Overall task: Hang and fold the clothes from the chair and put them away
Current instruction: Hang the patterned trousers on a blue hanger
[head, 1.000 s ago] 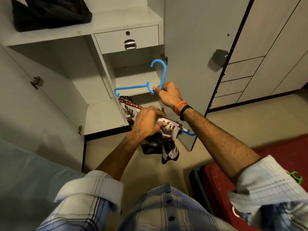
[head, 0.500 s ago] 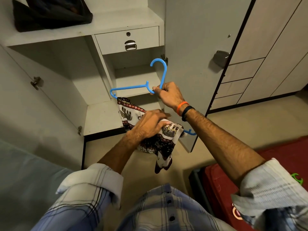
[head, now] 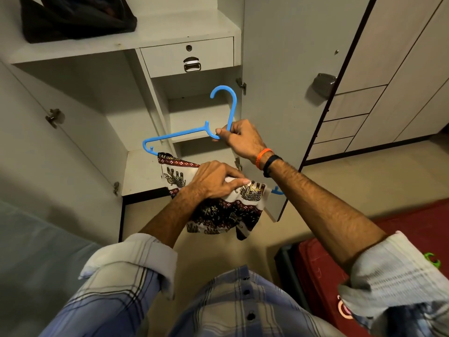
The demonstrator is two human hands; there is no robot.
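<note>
Right hand (head: 239,139) grips blue hanger (head: 184,135); left hand (head: 213,181) holds printed cloth (head: 226,210)

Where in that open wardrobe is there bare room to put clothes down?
Bare: the lower-left shelf beside the printed cloth, and the small shelf under the drawer. Crowded: the top shelf at its left end, under a dark bag.
</note>
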